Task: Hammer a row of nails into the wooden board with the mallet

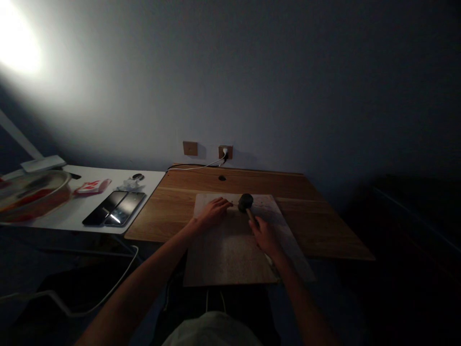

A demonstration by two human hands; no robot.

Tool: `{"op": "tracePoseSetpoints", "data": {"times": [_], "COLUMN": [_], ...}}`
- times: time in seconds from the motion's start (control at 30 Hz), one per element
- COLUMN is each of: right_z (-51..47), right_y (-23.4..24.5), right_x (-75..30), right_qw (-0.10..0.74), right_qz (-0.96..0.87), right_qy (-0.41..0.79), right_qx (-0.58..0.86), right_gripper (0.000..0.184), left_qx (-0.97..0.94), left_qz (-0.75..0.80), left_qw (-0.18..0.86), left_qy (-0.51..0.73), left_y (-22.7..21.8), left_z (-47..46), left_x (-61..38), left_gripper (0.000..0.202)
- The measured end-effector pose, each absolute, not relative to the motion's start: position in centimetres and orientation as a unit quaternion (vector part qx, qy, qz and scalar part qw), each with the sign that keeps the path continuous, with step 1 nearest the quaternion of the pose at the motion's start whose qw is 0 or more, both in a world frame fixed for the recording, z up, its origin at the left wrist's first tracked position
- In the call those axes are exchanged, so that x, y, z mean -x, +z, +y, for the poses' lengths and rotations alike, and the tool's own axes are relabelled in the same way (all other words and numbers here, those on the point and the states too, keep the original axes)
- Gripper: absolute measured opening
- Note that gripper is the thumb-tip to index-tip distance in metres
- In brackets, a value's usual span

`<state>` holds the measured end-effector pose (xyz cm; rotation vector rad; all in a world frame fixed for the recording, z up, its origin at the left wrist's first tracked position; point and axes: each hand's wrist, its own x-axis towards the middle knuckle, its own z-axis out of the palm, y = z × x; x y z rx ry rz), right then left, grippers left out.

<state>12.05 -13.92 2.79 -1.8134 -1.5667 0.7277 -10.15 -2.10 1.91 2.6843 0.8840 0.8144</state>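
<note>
My right hand [264, 235] is wrapped round the wooden handle of a mallet [246, 202] with a dark, rounded head. The head sits just right of my left hand [215, 211], low over a pale board [226, 254]. My left hand is closed near the far edge of that board, its fingertips close to the mallet head. A small thin bit shows between the fingertips and the head, too dim and small to name. Whether the mallet touches it, I cannot tell.
The board lies on a wooden desk [324, 226] against the wall. On a white table [154, 180] at left are dark phones or tablets [124, 209], a red-and-white packet [92, 187] and a large clear container [39, 197]. Cables run to a wall socket [225, 153].
</note>
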Motion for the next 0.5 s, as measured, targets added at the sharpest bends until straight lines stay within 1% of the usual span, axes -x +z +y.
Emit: {"op": "tracePoseSetpoints", "data": {"times": [0.07,0.2,0.4,0.5], "right_z": [-13.9,-13.9,-13.8,-13.8], "right_y": [2.7,2.7,2.8,2.7], "right_x": [-12.0,-12.0,-11.9,-11.9], "right_qw": [0.312,0.31,0.314,0.32], "right_qz": [-0.594,-0.593,-0.593,-0.59], "right_qy": [0.268,0.262,0.258,0.255], "right_qx": [0.691,0.695,0.696,0.696], "right_gripper": [0.043,0.047,0.045,0.044], "left_qx": [-0.937,-0.945,-0.959,-0.965], "left_qz": [0.25,0.244,0.232,0.213], "left_qw": [0.097,0.106,0.072,0.055], "left_qy": [0.225,0.192,0.147,0.144], "left_y": [2.1,2.3,2.9,3.4], "left_z": [-2.9,-3.2,-3.1,-3.1], "left_x": [10.2,10.1,9.9,10.1], "left_gripper": [0.033,0.043,0.038,0.037]}}
